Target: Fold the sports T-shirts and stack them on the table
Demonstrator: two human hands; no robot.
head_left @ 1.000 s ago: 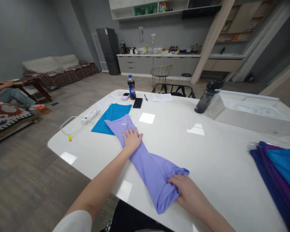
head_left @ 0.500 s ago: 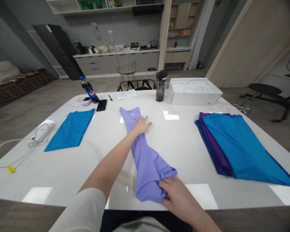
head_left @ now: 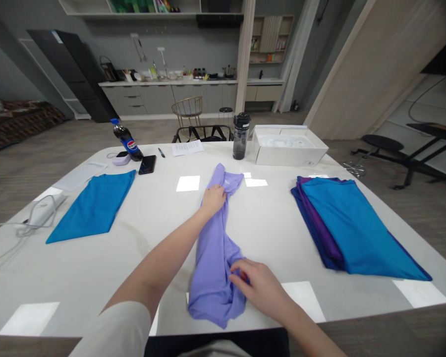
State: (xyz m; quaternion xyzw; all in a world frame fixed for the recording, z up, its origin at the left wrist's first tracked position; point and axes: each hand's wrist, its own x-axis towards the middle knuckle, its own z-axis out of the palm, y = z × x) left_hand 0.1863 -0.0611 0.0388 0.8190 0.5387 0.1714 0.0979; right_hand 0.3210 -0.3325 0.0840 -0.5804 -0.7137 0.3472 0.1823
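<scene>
A lavender garment (head_left: pixel 211 258) lies bunched lengthwise on the white table (head_left: pixel 163 223) in front of me, its far end splayed with a small pale mark on it. My left hand (head_left: pixel 213 199) grips the cloth near that far end, fingers curled together over it. At the near right side, my right hand (head_left: pixel 262 287) hovers at the crumpled edge, thumb and forefinger apart with a gap between them. Nothing shows in its grasp. A flat blue cloth (head_left: pixel 96 206) lies to the left. On the right is a stack of folded blue and purple cloths (head_left: pixel 360 228).
A cola bottle (head_left: pixel 127 140), a phone (head_left: pixel 147 164) and a paper sheet (head_left: pixel 188 148) are along the far left. A dark tumbler (head_left: pixel 241 136) stands beside an open white box (head_left: pixel 290 151). A power strip (head_left: pixel 46 210) with cables sits at the left edge.
The garment's far end has swung right, and my left hand's spread fingers have closed on it. My right hand has released the near edge and lifted slightly. The view has shifted a little.
</scene>
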